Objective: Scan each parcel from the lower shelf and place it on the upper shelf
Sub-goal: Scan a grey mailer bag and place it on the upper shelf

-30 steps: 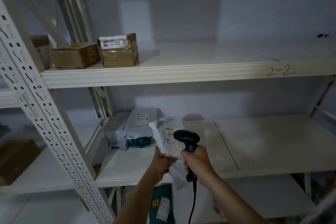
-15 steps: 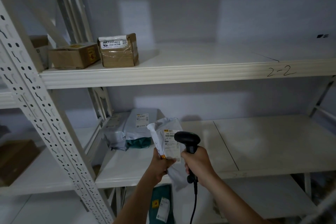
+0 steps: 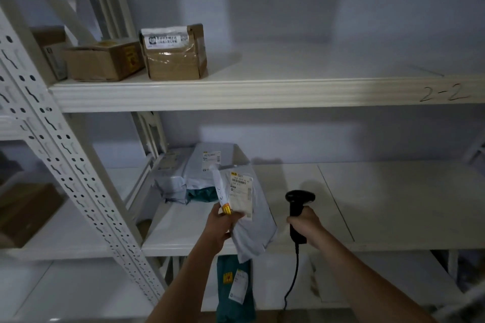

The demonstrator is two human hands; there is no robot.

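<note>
My left hand grips a grey poly-bag parcel by its upper left corner, label facing me, in front of the lower shelf. My right hand holds a black corded barcode scanner upright, a short way right of the parcel and apart from it. More grey and teal bag parcels lie piled at the lower shelf's back left. On the upper shelf, marked "2-2", two brown cardboard boxes stand at the left.
A perforated white upright slants across the left. A teal parcel lies on the bottom shelf under my hands. Brown boxes sit in the neighbouring bay at far left. The upper shelf's surface right of the boxes is bare.
My right hand has pulled the scanner away to the right of the parcel's label. The left hand has turned the parcel so its label shows in full.
</note>
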